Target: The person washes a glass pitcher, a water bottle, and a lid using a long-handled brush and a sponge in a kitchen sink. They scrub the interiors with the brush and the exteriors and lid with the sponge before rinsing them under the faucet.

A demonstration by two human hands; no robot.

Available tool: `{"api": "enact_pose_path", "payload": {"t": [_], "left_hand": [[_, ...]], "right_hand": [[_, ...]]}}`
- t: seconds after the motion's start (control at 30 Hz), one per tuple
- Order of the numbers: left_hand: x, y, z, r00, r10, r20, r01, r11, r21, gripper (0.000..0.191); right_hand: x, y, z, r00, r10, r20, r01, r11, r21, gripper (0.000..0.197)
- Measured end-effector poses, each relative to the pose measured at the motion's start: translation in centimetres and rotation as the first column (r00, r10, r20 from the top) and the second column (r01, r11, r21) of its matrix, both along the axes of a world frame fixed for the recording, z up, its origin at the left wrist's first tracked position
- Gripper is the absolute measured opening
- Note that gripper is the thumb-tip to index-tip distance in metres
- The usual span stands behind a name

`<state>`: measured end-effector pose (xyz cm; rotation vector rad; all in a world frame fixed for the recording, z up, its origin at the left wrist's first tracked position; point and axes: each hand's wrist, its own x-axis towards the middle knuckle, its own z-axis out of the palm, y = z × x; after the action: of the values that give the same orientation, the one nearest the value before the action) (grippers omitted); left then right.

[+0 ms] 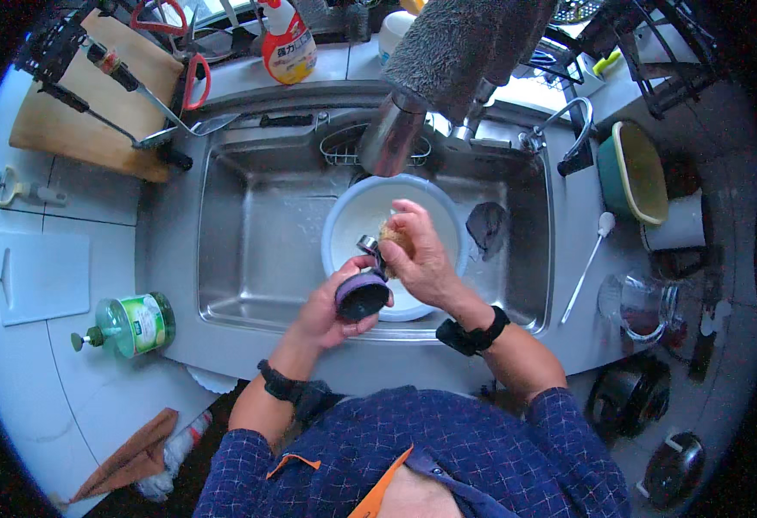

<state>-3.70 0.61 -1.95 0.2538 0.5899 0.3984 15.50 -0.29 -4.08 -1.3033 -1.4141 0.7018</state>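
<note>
My left hand (326, 311) grips a round lid (362, 296) with a dark hollow inside and a purple rim, tilted so the hollow faces me. A metal-ended loop or spout part (368, 243) sticks out beyond my left fingers. My right hand (425, 262) pinches a tan scrubbing sponge (396, 239) against this far part of the lid. Both hands are over a pale blue basin (333, 226) that stands in the stainless steel sink (287, 213). Whitish liquid seems to lie in the basin, partly hidden by my hands.
A dark grey cloth (487, 226) lies in the sink, right of the basin. The faucet (391, 133) hangs over the basin's far rim. On the left counter are a soap pump bottle (135, 324) and a white cutting board (45, 278). A glass jug (640, 304) and a long-handled brush (589, 265) lie right.
</note>
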Motion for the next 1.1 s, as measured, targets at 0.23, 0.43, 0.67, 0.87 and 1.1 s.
{"api": "enact_pose_path", "payload": {"t": [0.23, 0.43, 0.67, 0.87, 1.1], "left_hand": [[-0.9, -0.3, -0.3, 0.996, -0.011, -0.086, 0.008, 0.999, -0.037, 0.032], [-1.1, 1.8, -5.2, 0.919, 0.145, -0.366, -0.105, 0.986, 0.126, 0.032], [0.1, 3.6, -9.8, 0.892, 0.099, -0.441, -0.144, 0.987, -0.07, 0.032], [2.0, 3.6, -15.6, 0.829, 0.196, -0.525, -0.183, 0.98, 0.077, 0.028], [3.0, 3.8, -19.1, 0.82, 0.146, -0.553, -0.084, 0.987, 0.136, 0.038]], "right_hand": [[0.7, 0.2, -2.9, 0.969, -0.074, -0.237, -0.067, 0.842, -0.535, 0.024], [3.8, -0.1, -8.9, 0.974, 0.215, 0.067, -0.082, 0.615, -0.785, 0.036], [6.3, 2.2, -17.9, 0.845, 0.173, 0.507, 0.21, 0.764, -0.61, 0.043], [5.0, 2.8, -21.5, 0.408, -0.52, -0.75, -0.61, 0.456, -0.648, 0.042], [5.2, 3.1, -17.7, 1.0, -0.026, 0.013, 0.023, 0.447, -0.894, 0.027]]}}
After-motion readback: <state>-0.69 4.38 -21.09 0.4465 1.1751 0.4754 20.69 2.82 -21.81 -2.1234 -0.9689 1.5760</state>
